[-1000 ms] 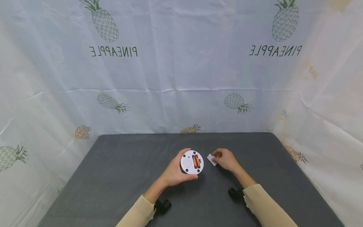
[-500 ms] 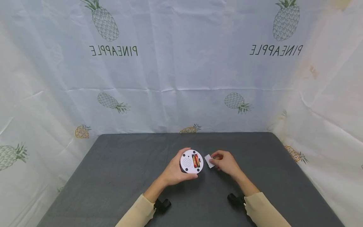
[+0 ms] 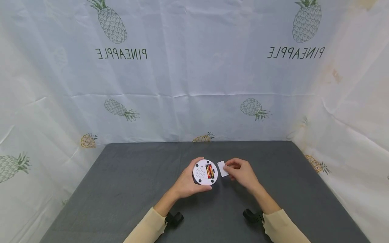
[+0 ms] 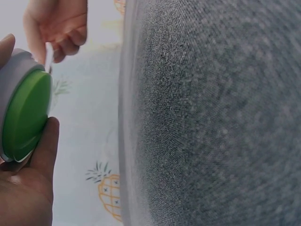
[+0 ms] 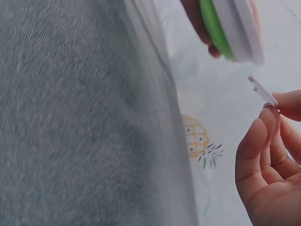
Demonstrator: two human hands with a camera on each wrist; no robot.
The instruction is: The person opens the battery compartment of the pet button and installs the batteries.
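My left hand (image 3: 186, 184) grips a round sound button (image 3: 199, 174) by its edge, thumb below and fingers above. Its white underside faces the head camera, with speaker holes, dark feet and two red batteries (image 3: 210, 171) lying in an uncovered compartment. In the left wrist view the green domed top (image 4: 29, 113) shows on the far side. Just right of the sound button, my right hand (image 3: 244, 173) pinches a small white battery cover (image 3: 222, 168) between thumb and fingers. A small gap separates the cover from the sound button; little tabs show on its end (image 5: 254, 84) in the right wrist view.
Both hands are held over a dark grey table (image 3: 136, 189). White curtains (image 3: 194, 67) printed with pineapples hang behind it and along both sides. A black wrist camera (image 3: 174, 220) sits at the left wrist, another (image 3: 252, 216) at the right.
My right hand has turned the battery cover more upright and brought it left, closer to the sound button. The left hand has stayed nearly still with the sound button.
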